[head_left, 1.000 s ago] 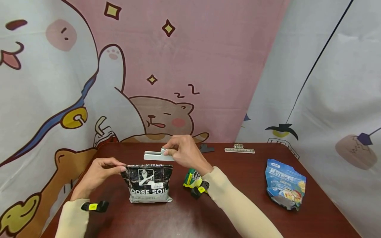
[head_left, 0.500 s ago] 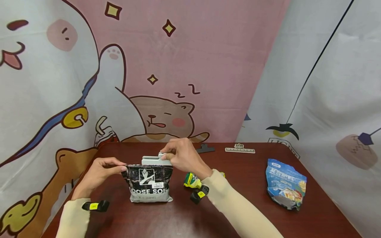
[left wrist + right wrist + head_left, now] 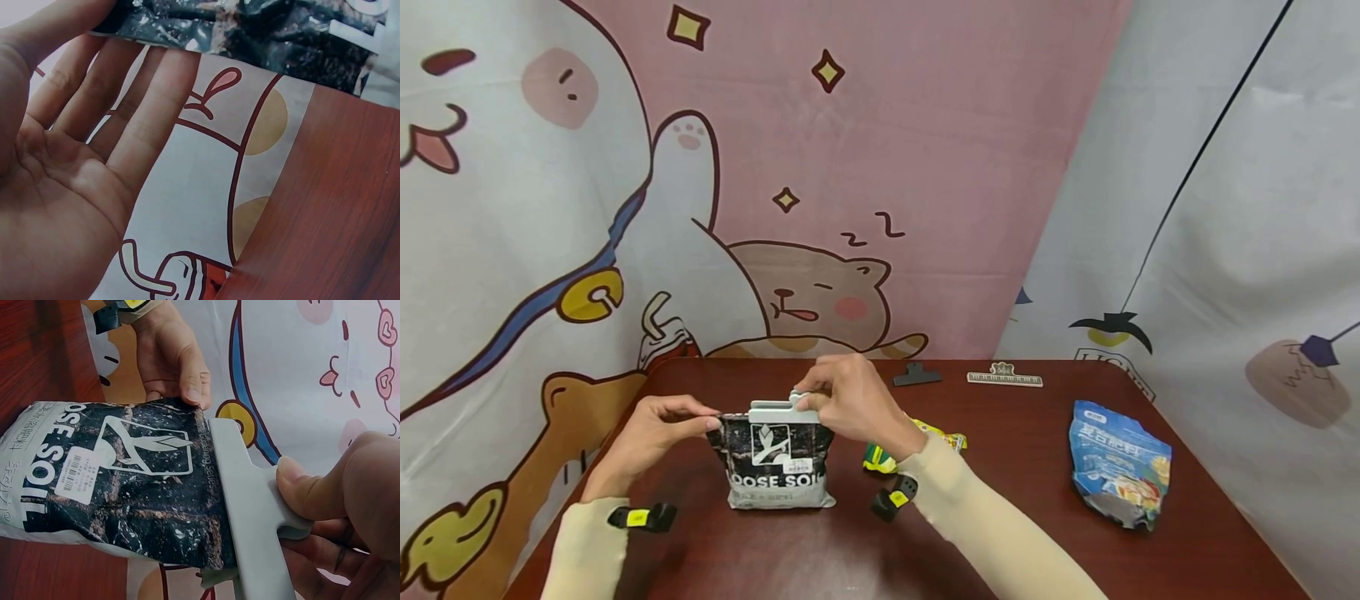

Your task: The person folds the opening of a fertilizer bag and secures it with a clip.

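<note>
A black and white bag of loose soil (image 3: pixel 778 462) stands upright on the table. My left hand (image 3: pixel 658 433) pinches its top left corner between thumb and fingers; the left wrist view shows that dark corner of the bag (image 3: pixel 250 37) above the palm. With thumb and fingers my right hand (image 3: pixel 850 400) squeezes the handle of a pale grey-green bag clip (image 3: pixel 767 414). In the right wrist view the long bar of the clip (image 3: pixel 240 494) lies along the bag's top edge, one bar on the front and part of the other showing behind.
A green and yellow packet (image 3: pixel 880 458) lies partly behind my right forearm. At the table's back edge are a black clip (image 3: pixel 916 375) and a piano-keyboard clip (image 3: pixel 1004 377). A blue bag (image 3: pixel 1120 467) lies on the right of the table (image 3: pixel 1000 500).
My right hand has brought the bag clip down and slightly left, from above the soil bag onto its top edge. The left hand has kept its pinch on the corner.
</note>
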